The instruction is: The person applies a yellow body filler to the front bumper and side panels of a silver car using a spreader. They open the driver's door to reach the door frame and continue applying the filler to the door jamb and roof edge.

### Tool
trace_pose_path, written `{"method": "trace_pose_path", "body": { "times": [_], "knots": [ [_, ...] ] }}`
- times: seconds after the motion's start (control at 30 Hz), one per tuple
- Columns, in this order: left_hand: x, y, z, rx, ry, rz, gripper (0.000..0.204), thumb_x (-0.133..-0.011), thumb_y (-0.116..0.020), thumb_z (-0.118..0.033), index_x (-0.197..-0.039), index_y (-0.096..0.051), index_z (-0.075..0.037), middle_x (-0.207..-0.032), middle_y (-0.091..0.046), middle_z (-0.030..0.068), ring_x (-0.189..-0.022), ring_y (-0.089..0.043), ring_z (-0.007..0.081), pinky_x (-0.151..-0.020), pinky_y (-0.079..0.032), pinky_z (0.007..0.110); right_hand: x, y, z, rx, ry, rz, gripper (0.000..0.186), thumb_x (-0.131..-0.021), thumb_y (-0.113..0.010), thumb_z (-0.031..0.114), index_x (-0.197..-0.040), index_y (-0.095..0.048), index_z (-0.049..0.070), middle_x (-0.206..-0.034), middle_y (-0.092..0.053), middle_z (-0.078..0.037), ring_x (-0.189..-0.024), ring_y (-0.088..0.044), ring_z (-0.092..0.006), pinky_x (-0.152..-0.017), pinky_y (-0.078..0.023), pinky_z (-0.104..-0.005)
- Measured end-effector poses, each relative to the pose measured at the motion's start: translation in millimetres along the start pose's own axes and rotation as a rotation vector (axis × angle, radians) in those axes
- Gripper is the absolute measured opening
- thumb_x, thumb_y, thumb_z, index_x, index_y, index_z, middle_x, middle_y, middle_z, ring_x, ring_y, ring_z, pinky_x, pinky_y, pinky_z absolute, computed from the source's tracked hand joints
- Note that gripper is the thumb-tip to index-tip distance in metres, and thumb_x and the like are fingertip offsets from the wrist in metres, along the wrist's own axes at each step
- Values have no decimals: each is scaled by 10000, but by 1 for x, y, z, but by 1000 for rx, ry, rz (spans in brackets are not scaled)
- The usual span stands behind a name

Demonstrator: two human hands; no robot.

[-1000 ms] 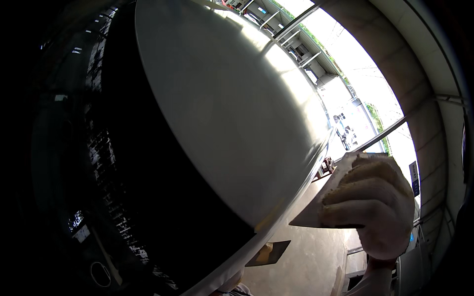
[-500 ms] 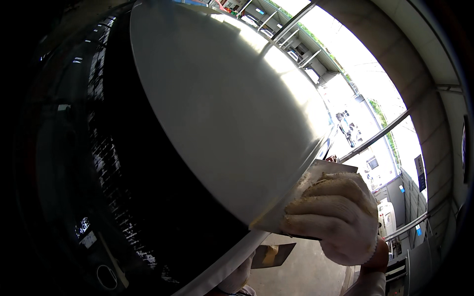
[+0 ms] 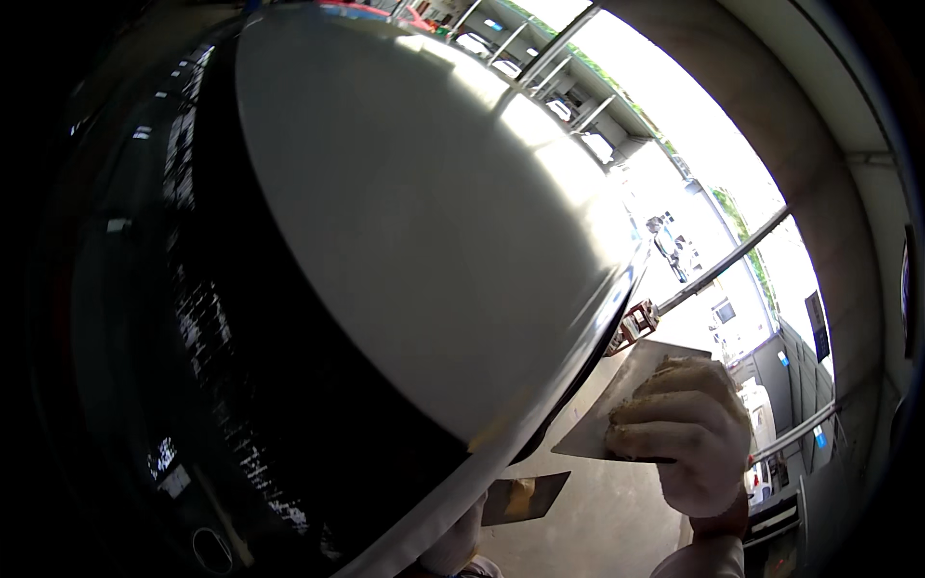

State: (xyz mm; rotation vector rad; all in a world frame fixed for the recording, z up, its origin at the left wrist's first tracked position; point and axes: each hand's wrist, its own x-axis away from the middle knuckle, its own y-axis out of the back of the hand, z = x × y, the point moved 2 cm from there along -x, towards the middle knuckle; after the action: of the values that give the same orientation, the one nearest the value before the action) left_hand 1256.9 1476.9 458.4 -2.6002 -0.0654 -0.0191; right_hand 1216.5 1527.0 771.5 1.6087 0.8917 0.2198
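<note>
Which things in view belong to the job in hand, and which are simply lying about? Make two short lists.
Job in hand:
flat metal blade, in the right hand
plate with yellowish patch, in the left hand
pale panel, with a yellowish streak at its edge

Apparently just around:
red-brown frame
parked cars

White daylight pours through a wide opening [image 3: 689,106] at right; a grey beam [image 3: 732,260] slants across it, greenery [image 3: 732,207] beyond; cars [image 3: 597,146] stand in far bays; a reddish frame [image 3: 636,326] shows lower down; the floor [image 3: 617,525] is pale; dim panelling [image 3: 737,87], wall or ceiling, curves at upper right.
</note>
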Motion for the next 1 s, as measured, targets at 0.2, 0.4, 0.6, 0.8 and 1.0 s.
{"method": "trace_pose_path", "body": {
  "times": [0.2, 0.4, 0.6, 0.8, 1.0],
  "knots": [
    [-5, 4, -9, -13, 75, 106, 209, -966, -557, -143, -1023, -642, 40, -927, -664, 102, -891, -625, 167, -811, -491, 333, 54, -8, -26, -216, -290, -91, 144, -822, -756, 136, -962, -724, 133, -974, -732, -17, -950, -690, -213, -861, -548, -353],
    [-4, -2, -56, -100, 146, 289, 274, -969, -563, -234, -995, -690, 8, -865, -703, 113, -804, -661, 184, -753, -520, 349, 121, -40, -23, -940, -695, 24, 285, -849, -712, -45, -1130, -705, 4, -1099, -730, -156, -1010, -712, -247, -830, -582, -319],
    [-15, -11, -44, -320, -295, 208, 154, -950, -572, -185, -916, -652, -58, -801, -656, 138, -705, -642, 310, -639, -510, 410, 142, -56, -30, -1001, -532, 241, 269, -909, -665, -6, -1174, -700, 27, -1176, -712, -136, -1073, -691, -259, -923, -562, -342],
    [-3, -10, -43, -158, -75, 87, 181, -944, -561, -155, -893, -690, -40, -783, -665, 99, -717, -643, 232, -674, -510, 344, 173, -58, -53, -957, -557, 397, 254, -941, -630, 19, -1181, -706, 46, -1155, -710, -124, -1053, -681, -264, -932, -546, -341],
    [14, -7, -19, -65, -21, 110, 183, -968, -559, -132, -895, -651, 8, -780, -643, 84, -736, -610, 179, -667, -479, 347, 212, -60, -64, -605, -1044, -48, 315, -860, -608, -92, -1128, -718, 33, -1079, -719, -118, -1027, -671, -237, -865, -546, -323]
  ]
}}
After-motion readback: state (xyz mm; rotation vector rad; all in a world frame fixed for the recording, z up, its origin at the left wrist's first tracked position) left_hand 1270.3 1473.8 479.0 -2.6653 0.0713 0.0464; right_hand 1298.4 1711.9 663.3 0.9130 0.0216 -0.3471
